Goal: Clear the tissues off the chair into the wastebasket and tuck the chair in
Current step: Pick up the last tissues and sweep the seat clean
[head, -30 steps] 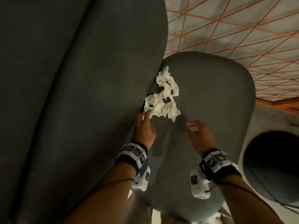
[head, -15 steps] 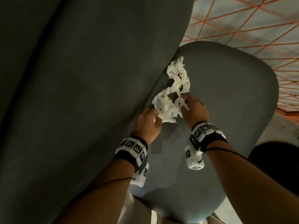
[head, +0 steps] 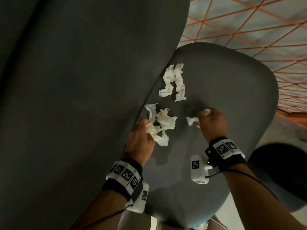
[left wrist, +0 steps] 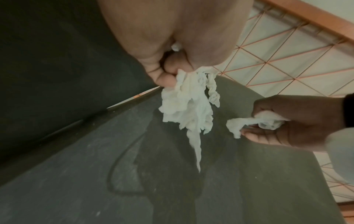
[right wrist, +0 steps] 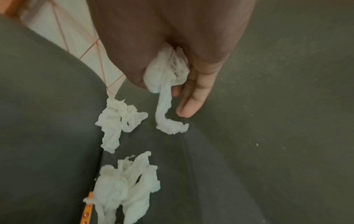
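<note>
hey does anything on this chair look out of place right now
Yes. Crumpled tissues lie loose on the grey chair seat by the backrest. The left hand grips a bunch, the right hand another scrap.

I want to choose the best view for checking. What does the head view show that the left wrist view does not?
Only the head view shows the loose tissue pair lying farther up the seat, and the wastebasket. Only the left wrist view shows the right hand from below, tissue strip in its fingers. Both show the left hand gripping a tissue bunch.
</note>
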`<state>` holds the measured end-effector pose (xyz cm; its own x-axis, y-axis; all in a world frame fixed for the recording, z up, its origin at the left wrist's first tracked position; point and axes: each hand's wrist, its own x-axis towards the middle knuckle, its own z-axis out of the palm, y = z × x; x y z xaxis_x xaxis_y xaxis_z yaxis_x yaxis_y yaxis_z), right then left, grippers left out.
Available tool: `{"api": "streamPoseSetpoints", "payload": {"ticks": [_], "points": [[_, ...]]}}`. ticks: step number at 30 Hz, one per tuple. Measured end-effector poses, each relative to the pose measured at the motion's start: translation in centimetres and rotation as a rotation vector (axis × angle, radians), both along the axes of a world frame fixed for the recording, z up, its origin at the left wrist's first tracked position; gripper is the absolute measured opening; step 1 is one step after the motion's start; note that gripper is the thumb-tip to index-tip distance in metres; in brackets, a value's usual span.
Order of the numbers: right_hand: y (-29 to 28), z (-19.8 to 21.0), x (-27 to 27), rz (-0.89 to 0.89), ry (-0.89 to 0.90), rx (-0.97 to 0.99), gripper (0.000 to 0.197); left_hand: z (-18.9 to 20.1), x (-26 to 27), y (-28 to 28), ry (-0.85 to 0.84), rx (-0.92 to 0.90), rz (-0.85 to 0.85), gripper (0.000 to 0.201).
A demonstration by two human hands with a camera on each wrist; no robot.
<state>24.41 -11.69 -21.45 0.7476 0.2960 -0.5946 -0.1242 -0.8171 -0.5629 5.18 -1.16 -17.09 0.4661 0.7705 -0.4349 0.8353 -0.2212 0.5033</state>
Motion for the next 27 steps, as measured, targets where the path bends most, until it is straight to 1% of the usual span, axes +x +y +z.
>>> {"api": "streamPoseSetpoints", "payload": {"ticks": [2, 3, 5, 6, 8, 10, 11, 13, 15, 17, 19, 21, 22, 25, 27], "points": [[-0.1, 0.4, 0.4, -0.034, 0.003, 0.021, 0.022, 0.0, 1.5, 0.6, 0.003, -0.024, 0.012, 0.026], [0.1, 0.5, 0.6, -0.037, 0.010, 0.030, 0.017, -0.1, 2.0, 1.0, 0.008, -0.038, 0.010, 0.024], [0.8, 0.7, 0.7, -0.021, 0.027, 0.054, 0.023, -0.8, 3.1, 1.6, 0.055, -0.107, 0.003, 0.026], [1.3, 0.7, 0.7, 0.003, 0.016, 0.060, 0.027, -1.3, 3.6, 1.7, 0.087, -0.129, -0.010, 0.033], [2.5, 0.6, 0.7, 0.066, 0.011, 0.083, 0.034, -2.2, 4.5, 1.9, 0.131, -0.109, -0.071, 0.052], [3.9, 0.7, 0.6, 0.128, 0.041, 0.131, 0.042, -3.0, 5.3, 1.7, 0.180, -0.049, -0.182, 0.063], [4.7, 0.8, 0.6, 0.165, 0.046, 0.147, 0.046, -3.4, 5.6, 1.5, 0.210, -0.020, -0.245, 0.062], [6.3, 0.5, 0.6, 0.239, 0.021, 0.146, 0.051, -3.9, 6.0, 1.2, 0.212, 0.023, -0.338, 0.047], [7.6, -0.1, 0.8, 0.316, -0.031, 0.085, 0.053, -4.2, 6.0, 0.8, 0.146, 0.034, -0.381, 0.031], [8.5, -0.5, 0.9, 0.376, -0.083, 0.016, 0.049, -3.9, 5.8, 0.2, 0.075, 0.019, -0.390, 0.027], [8.9, -0.9, 1.1, 0.388, -0.111, -0.009, 0.039, -3.1, 5.3, -0.7, -0.005, -0.015, -0.360, 0.033], [9.0, -1.2, 1.4, 0.387, -0.132, 0.005, 0.030, -2.0, 4.3, -1.5, -0.073, -0.091, -0.281, 0.041], [8.9, -1.4, 1.5, 0.381, -0.140, 0.016, 0.029, -1.4, 3.7, -1.9, -0.100, -0.134, -0.217, 0.038], [8.4, -1.6, 1.6, 0.286, -0.121, 0.033, 0.029, 0.0, 1.8, -2.4, -0.174, -0.205, -0.015, 0.015], [8.0, -1.5, 1.6, 0.215, -0.094, 0.030, 0.031, 0.5, 0.9, -2.3, -0.160, -0.249, 0.096, 0.010]]}}
